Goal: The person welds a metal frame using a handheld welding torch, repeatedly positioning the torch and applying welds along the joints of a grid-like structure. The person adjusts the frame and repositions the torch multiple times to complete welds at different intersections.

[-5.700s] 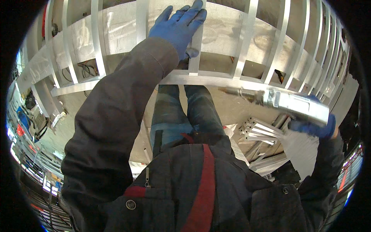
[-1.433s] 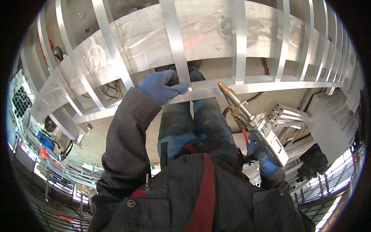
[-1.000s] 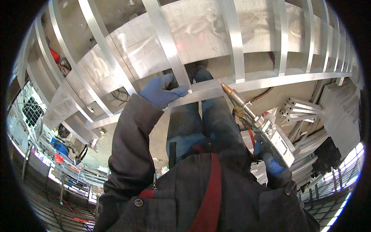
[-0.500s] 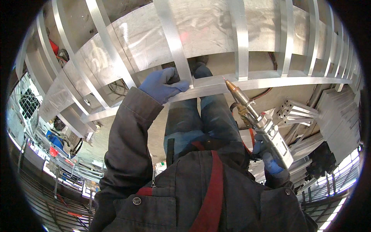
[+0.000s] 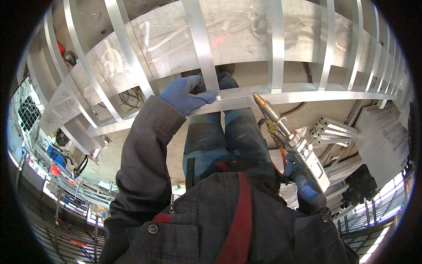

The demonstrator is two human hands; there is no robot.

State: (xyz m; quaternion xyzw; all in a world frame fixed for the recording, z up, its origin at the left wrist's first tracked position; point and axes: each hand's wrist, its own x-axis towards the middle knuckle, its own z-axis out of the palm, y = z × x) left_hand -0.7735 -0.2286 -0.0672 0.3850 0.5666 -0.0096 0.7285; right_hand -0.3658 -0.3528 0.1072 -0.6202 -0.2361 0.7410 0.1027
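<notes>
My left hand (image 5: 184, 96), in a blue glove, is closed on a silvery metal bar (image 5: 203, 48) where its end meets a long metal rail (image 5: 239, 102). Thumb and fingers press at that corner; some fingertips are hidden behind the bar. Lower right, my right hand (image 5: 304, 179), also gloved in blue, is wrapped around the body of a welding gun (image 5: 288, 135). The gun partly covers the fingers. Its copper-coloured nozzle points up and left, with the thin tip near the rail, between two of the crossbars.
Several parallel bars join the rail, forming a ladder-like frame over a wide metal plate (image 5: 246, 39). Stacked square tubes (image 5: 332, 130) and flat sheets (image 5: 382, 136) lie at right. Cables (image 5: 132, 99) lie on the floor beyond the rail. A blue object (image 5: 56, 156) stands at far left.
The welding gun's tip has shifted slightly left along the rail. My left hand keeps its hold at the same corner. The whole view has moved a little.
</notes>
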